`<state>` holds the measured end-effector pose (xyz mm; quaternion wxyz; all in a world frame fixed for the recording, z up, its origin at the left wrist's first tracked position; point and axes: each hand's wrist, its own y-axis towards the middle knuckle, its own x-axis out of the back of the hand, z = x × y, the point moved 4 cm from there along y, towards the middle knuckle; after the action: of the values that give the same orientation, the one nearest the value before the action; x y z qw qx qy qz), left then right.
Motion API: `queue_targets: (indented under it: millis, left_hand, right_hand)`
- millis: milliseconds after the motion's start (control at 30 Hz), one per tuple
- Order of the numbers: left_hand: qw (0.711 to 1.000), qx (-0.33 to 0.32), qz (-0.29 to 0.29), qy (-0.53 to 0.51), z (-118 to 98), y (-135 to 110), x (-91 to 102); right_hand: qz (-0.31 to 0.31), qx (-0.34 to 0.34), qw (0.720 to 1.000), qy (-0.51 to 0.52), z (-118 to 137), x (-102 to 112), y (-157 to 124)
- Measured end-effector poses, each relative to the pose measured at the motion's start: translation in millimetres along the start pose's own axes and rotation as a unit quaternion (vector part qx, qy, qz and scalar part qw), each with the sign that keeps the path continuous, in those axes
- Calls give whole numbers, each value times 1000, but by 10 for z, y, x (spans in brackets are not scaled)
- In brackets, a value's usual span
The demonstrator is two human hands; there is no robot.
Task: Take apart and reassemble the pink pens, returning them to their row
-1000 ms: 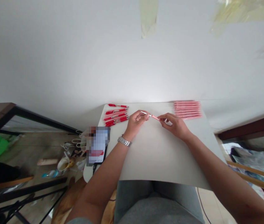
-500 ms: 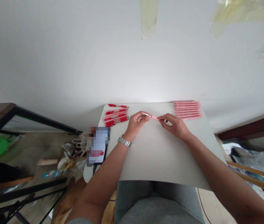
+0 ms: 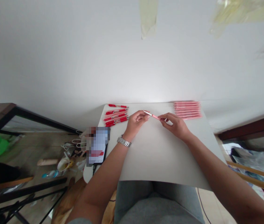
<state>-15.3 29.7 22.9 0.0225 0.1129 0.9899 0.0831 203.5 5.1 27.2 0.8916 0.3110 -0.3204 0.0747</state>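
Above the middle of the white table point(image 3: 159, 155), a slim pen refill point(image 3: 155, 117) with a pink body and a tapered white end spans both hands at a slant. My left hand point(image 3: 136, 123), wearing a metal watch point(image 3: 124, 141) at the wrist, has its thumb and fingers closed at the white end. My right hand point(image 3: 174, 125) pinches the pink end between thumb and fingertips, which cover that tip. Several red click pens point(image 3: 116, 117) lie left of my left hand. A row of pink sticks point(image 3: 187, 110), similar in colour, lies beyond my right hand.
A phone point(image 3: 98, 146) with a blurred screen rests on the table's left edge, its cable hanging down. The wall point(image 3: 132, 68) rises directly behind the table. A dark-framed table point(image 3: 1, 116) stands at left, with a cup point(image 3: 63, 165) and clutter on the floor.
The refill has tilted slightly, its white end rising and showing more clearly past my left fingers. Both hands keep nearly the same place and grip.
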Motion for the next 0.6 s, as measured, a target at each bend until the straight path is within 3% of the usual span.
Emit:
queue_targets:
  millis: [300,600]
  left_hand:
    - [995,-50,-89,-15,-35,30,152]
    - [965,-127,-116,199,-60,29,266]
  right_hand:
    - [-43,-18,999,-11,2,68,-8]
    - [-64,-5,998,-15,-14,80,-2]
